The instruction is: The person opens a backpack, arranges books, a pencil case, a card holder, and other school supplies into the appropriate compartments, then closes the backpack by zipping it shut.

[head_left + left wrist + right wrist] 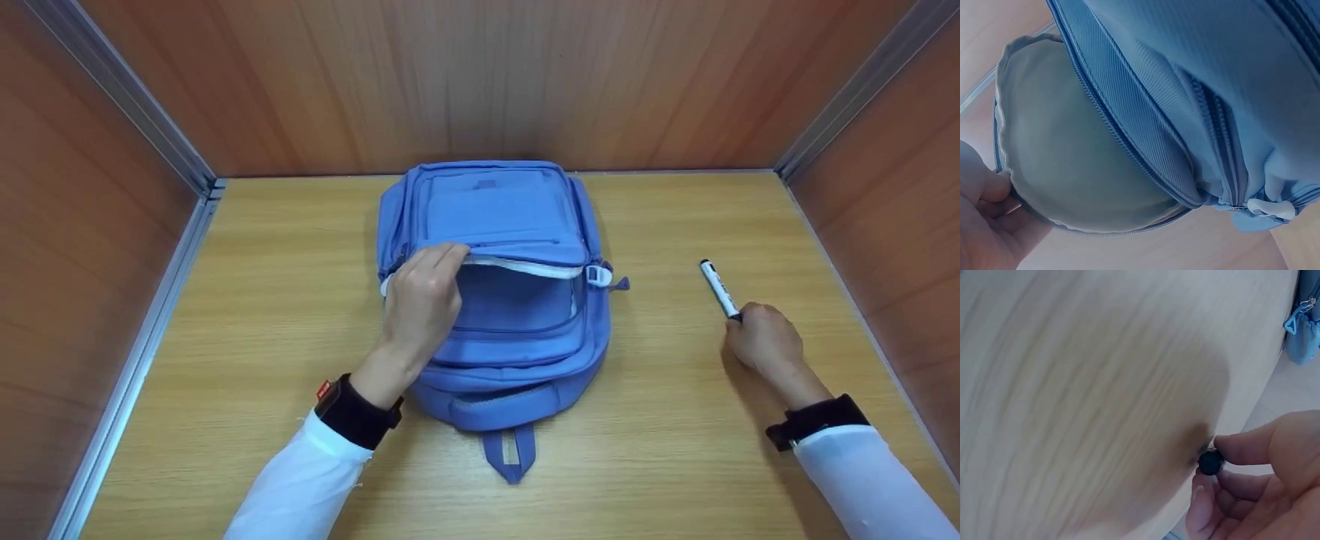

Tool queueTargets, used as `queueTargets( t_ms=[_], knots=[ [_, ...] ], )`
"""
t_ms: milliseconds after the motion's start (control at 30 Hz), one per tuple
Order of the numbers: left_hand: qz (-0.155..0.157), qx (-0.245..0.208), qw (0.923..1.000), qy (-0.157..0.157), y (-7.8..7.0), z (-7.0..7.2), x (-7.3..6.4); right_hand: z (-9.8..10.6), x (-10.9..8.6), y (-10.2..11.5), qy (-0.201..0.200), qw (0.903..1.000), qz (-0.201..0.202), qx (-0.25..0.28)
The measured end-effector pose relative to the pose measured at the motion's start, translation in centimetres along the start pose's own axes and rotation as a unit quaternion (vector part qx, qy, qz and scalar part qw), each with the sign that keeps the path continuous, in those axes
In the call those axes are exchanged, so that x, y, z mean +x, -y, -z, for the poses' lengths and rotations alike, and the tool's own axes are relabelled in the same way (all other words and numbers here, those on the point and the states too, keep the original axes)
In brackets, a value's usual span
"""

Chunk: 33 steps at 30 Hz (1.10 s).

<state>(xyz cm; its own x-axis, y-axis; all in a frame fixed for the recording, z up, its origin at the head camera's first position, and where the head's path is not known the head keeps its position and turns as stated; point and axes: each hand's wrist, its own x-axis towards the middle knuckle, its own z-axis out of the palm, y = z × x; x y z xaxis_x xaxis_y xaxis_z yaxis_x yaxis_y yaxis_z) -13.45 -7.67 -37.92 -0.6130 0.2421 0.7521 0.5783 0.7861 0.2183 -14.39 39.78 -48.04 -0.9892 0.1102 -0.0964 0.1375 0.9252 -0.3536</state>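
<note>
A blue backpack lies on the table with its front pocket unzipped and gaping. My left hand pinches the edge of the pocket flap and holds it up. In the left wrist view, thumb and fingers grip the zippered rim of the flap, whose pale lining faces the camera. To the right of the backpack, my right hand holds a white marker with black ends by its near end. The right wrist view shows the marker's dark end between thumb and fingers, close to the tabletop.
Wooden panels with metal edge strips enclose the table at the back and both sides. A white buckle and a zipper pull stick out at the backpack's right side. Its top loop points toward me.
</note>
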Motion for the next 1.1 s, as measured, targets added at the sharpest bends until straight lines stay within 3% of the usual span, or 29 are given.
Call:
queueTargets(
  t_ms=[100,200,433,567,700,833,967,1100],
  knots=[
    [-0.001,0.003,1.0,-0.004,0.0,-0.1,0.1,-0.3,-0.3,0.7,-0.059,0.9971,0.035,0.033],
    [-0.004,0.005,0.9999,-0.009,0.0,-0.1,0.1,-0.5,-0.6,2.1,-0.119,0.9873,0.074,0.075],
    [-0.013,0.015,0.9996,-0.02,0.2,-0.2,-0.1,-0.1,-1.8,6.9,-0.187,0.9578,0.135,0.171],
    [-0.013,0.019,0.9995,-0.022,0.3,-0.3,-0.1,-0.1,-2.8,9.7,-0.223,0.9322,0.201,0.203],
    [-0.013,0.016,0.9995,-0.024,0.3,-0.3,-0.1,-0.8,-3.7,12.3,-0.267,0.8941,0.303,0.194],
    [-0.01,0.012,0.9996,-0.024,0.3,-0.3,-0.1,-1.6,-4.3,14.5,-0.284,0.8576,0.392,0.173],
    [-0.008,0.009,0.9997,-0.022,0.4,-0.2,0.0,-2.5,-4.7,16.2,-0.276,0.8416,0.448,0.122],
    [-0.007,0.006,0.9997,-0.02,0.2,-0.2,-0.1,-3.4,-4.6,17.4,-0.248,0.8421,0.474,0.067]
  ],
)
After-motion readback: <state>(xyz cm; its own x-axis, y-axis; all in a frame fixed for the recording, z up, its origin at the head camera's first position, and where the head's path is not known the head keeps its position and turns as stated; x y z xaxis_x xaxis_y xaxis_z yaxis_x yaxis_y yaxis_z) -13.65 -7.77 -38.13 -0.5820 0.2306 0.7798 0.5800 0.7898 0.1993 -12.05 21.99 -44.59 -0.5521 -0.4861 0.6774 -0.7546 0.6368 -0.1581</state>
